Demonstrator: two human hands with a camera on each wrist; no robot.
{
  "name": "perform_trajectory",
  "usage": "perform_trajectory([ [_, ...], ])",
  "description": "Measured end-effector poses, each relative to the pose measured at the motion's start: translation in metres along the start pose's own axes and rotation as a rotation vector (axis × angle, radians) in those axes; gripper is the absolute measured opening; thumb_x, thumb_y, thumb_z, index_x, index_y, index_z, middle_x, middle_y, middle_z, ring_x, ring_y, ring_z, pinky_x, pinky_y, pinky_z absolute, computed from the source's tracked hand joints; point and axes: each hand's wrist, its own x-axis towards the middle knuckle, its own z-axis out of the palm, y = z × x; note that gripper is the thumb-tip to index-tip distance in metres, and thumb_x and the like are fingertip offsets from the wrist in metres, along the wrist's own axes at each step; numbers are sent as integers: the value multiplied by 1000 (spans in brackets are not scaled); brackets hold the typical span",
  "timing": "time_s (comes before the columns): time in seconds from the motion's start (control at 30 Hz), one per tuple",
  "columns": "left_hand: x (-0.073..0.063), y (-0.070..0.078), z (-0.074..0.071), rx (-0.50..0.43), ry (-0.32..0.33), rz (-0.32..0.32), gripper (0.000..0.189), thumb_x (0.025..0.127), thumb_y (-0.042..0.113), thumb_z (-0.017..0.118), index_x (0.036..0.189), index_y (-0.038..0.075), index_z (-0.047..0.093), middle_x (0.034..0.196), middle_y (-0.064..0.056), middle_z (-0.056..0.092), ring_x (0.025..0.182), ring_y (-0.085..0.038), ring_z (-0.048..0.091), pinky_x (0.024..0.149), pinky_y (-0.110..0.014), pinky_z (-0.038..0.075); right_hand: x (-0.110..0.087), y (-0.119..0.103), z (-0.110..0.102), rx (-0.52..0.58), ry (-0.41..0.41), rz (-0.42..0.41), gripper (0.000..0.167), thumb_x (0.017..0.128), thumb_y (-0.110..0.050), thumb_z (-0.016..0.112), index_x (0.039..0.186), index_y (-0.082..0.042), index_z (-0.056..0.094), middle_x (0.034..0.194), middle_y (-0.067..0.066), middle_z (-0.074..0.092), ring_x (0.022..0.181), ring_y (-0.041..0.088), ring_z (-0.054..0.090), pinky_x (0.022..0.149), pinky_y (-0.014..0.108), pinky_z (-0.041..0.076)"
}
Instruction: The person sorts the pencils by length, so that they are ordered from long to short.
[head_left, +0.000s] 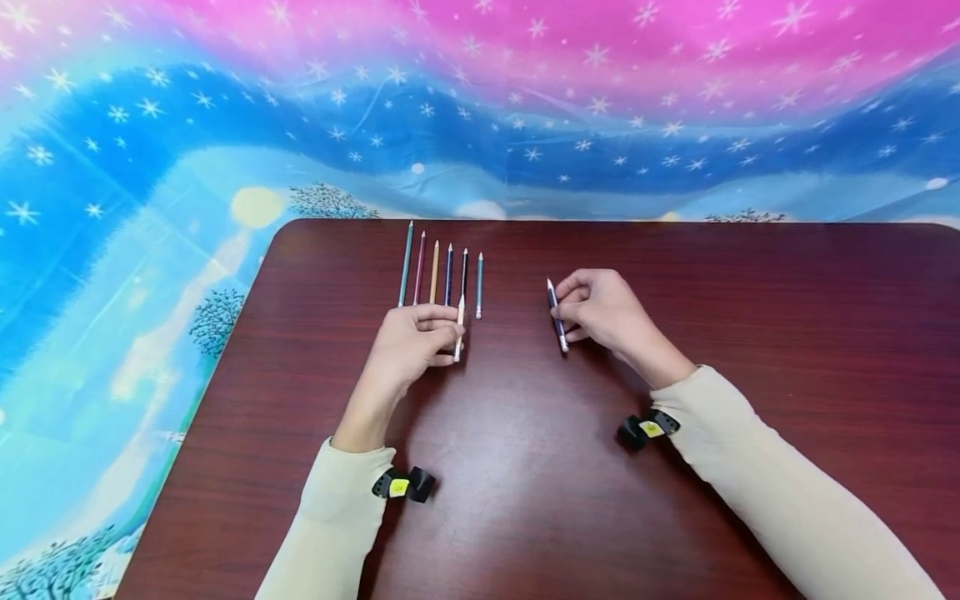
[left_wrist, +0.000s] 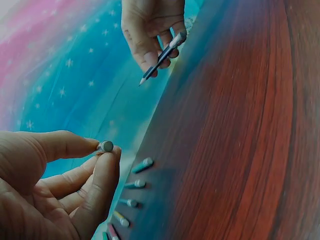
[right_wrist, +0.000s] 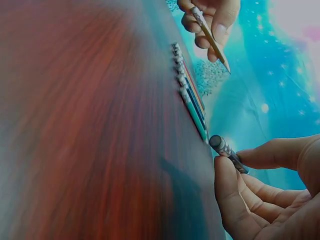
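My left hand (head_left: 405,343) pinches a short pale-yellow pencil (head_left: 461,312) between thumb and fingers, its sharpened tip away from me. To the right, my right hand (head_left: 603,310) pinches a short dark-blue pencil (head_left: 561,332), also tip outward, with its eraser end towards me. Just beyond the left hand lies a row of pencils: a long teal pencil (head_left: 407,262), a red pencil (head_left: 419,267), a yellow pencil (head_left: 435,271), a blue pencil (head_left: 449,273), a black pencil (head_left: 465,271) and a short teal pencil (head_left: 480,283). The left hand partly hides the row's near ends.
The pencils lie on a dark reddish-brown wooden table (head_left: 517,467). Its far edge meets a pink and blue snowflake-print cloth (head_left: 480,100), which also shows along the left side. A black camera (head_left: 405,485) sits on the left wrist and another camera (head_left: 648,429) on the right.
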Motion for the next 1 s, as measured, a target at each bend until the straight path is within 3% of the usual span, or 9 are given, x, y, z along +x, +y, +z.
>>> perform_trajectory([
  [0.57, 5, -2, -10, -72, 33, -5, 33, 98, 5, 68, 132, 3, 70, 116, -17, 76, 81, -8, 72, 71, -26, 66, 53, -20, 46, 131, 32, 5, 18, 94, 8, 67, 110, 6, 59, 99, 20, 74, 65, 13, 67, 61, 30, 65],
  [0.8, 8, -3, -7, -76, 21, 3, 35, 98, 5, 68, 133, 5, 69, 114, -14, 76, 81, -8, 73, 72, -28, 66, 64, -24, 60, 144, 70, 11, 16, 95, 5, 66, 110, 3, 60, 100, 18, 73, 65, 16, 65, 62, 32, 65],
  [1.0, 11, -5, -8, -88, 24, 11, 34, 98, 6, 70, 132, 3, 70, 114, -15, 76, 78, -8, 72, 70, -26, 65, 70, -26, 71, 154, 86, 25, 18, 95, 4, 66, 111, 5, 59, 91, 12, 68, 62, 16, 65, 59, 30, 64],
])
